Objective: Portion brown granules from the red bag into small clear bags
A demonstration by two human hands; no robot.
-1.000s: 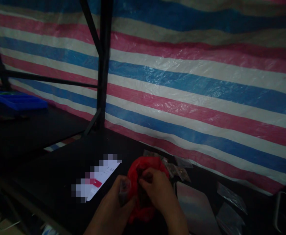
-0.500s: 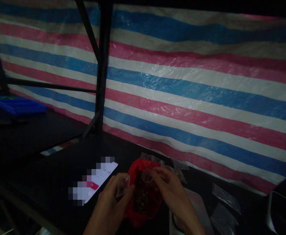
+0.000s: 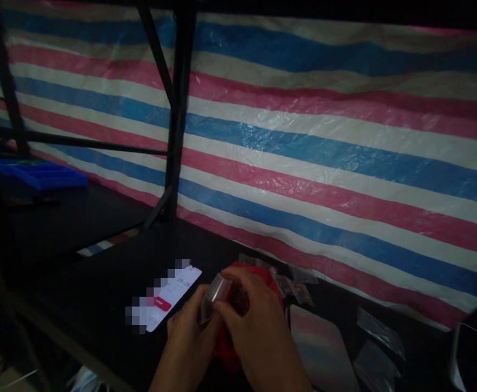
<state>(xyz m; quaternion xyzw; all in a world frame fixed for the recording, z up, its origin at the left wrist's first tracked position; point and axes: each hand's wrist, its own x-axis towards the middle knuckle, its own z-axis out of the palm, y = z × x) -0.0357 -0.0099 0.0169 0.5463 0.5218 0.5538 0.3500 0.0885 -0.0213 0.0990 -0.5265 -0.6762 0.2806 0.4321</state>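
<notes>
Fingers curled, my left hand (image 3: 191, 329) holds what looks like a small clear plastic bag (image 3: 204, 311), its shape partly hidden. My right hand (image 3: 252, 313) grips a small clear plastic cup (image 3: 219, 288), tipped toward the left hand, its mouth at or in the bag's opening. What the cup contains cannot be made out. Beneath and behind both hands lies an open red plastic bag (image 3: 268, 274) with small brownish bits (image 3: 239, 298) inside. My right hand and forearm cover much of it.
A lit phone (image 3: 175, 299) lies left of my hands on the black table (image 3: 99, 305). To the right are a flat silvery device (image 3: 320, 340) and clear bags (image 3: 379, 329). Filled small bags (image 3: 293, 288) lie behind. A blue tray (image 3: 44, 174) and a metal post (image 3: 177, 125) stand further left.
My right hand has come up out of the red bag and moved left with the cup, which now meets the clear bag in my left hand. The view has shifted slightly.
</notes>
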